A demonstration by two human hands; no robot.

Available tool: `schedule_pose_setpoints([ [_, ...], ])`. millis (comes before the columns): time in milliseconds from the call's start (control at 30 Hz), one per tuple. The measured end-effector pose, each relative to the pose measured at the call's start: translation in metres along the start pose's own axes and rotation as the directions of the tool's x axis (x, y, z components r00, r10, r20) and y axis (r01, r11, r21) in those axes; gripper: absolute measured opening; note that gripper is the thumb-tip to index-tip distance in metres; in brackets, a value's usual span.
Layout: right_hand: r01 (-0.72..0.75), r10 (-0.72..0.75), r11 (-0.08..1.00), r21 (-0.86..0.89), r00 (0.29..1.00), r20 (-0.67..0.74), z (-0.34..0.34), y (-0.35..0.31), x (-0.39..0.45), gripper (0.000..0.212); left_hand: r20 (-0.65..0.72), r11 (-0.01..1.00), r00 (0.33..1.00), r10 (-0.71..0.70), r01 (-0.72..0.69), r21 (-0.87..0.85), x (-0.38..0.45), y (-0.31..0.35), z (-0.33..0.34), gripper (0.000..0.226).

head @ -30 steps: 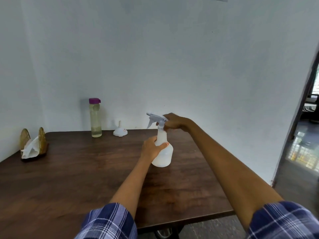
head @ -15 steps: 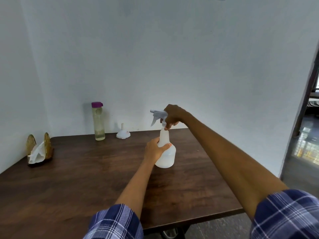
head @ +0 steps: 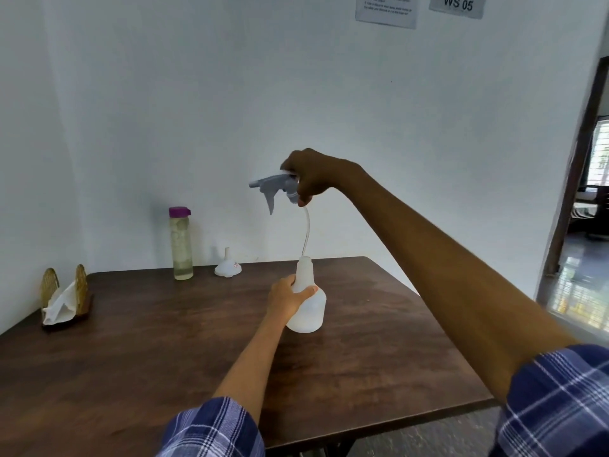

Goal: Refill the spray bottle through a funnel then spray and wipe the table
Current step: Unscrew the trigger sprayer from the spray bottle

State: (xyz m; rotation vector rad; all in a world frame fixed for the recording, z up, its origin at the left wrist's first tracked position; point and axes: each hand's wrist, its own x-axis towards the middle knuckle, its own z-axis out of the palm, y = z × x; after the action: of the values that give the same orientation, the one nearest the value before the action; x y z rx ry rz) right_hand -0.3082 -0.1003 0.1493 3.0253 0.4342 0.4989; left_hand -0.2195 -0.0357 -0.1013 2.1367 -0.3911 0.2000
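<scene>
Dark wooden table (head: pixel 148 357) against white wall, doorway at right. Spray bottle (head: pixel 308 308) upright mid-table, left hand (head: pixel 286 300) curled round its neck. Trigger head (head: pixel 275 188) raised above, nozzle pointing left, tube (head: pixel 306 232) hanging into the mouth, gripped by right hand (head: pixel 313 174). Funnel (head: pixel 227 267) and water bottle (head: pixel 180 244) at far edge; near side open.

Both bare forearms emerge from rolled sleeves (head: pixel 557 397) of blue-and-white plaid cloth.

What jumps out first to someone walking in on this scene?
The right hand holds the grey spray head lifted high, its tube trailing into the white spray bottle that the left hand grips mid-table. Farther back stand a purple-capped bottle and a funnel.
</scene>
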Motion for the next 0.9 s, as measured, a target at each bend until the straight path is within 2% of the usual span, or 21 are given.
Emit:
schedule_pose_setpoints([
  [100, 0.045, -0.045, 0.998, -0.042, 0.999, 0.006, 0.001, -0.012, 0.002, 0.023, -0.002, 1.000, 1.000, -0.001, 0.001, 0.002, 0.000, 0.000, 0.000, 0.056],
  [233, 0.076, -0.081, 0.995, -0.071, 0.995, -0.063, 0.002, -0.018, 0.005, 0.026, -0.005, 1.000, 1.000, -0.004, 0.004, 0.010, -0.001, 0.001, 0.001, 0.058],
  [300, 0.066, -0.075, 0.993, -0.096, 0.993, -0.095, -0.004, -0.016, 0.004, 0.020, 0.001, 1.000, 1.000, -0.005, 0.005, 0.002, -0.001, 0.000, 0.000, 0.058],
  [400, 0.053, -0.067, 0.994, -0.101, 0.988, -0.142, -0.013, -0.006, -0.001, 0.040, 0.007, 1.000, 1.000, -0.008, 0.009, -0.010, -0.002, 0.000, -0.001, 0.060],
  [467, 0.046, -0.064, 0.994, -0.100, 0.980, -0.186, -0.018, 0.002, -0.007, 0.034, 0.006, 1.000, 1.000, -0.009, 0.009, -0.007, -0.001, 0.001, -0.002, 0.060],
  [667, 0.012, -0.024, 0.999, -0.051, 0.967, -0.254, -0.025, 0.020, -0.024, 0.029, -0.001, 1.000, 1.000, -0.006, 0.006, 0.011, -0.001, 0.001, 0.000, 0.057],
  [900, 0.044, -0.029, 0.998, 0.044, 0.952, -0.305, -0.020, 0.028, -0.036, 0.022, -0.015, 1.000, 1.000, -0.010, 0.010, -0.018, -0.002, 0.002, 0.000, 0.051],
])
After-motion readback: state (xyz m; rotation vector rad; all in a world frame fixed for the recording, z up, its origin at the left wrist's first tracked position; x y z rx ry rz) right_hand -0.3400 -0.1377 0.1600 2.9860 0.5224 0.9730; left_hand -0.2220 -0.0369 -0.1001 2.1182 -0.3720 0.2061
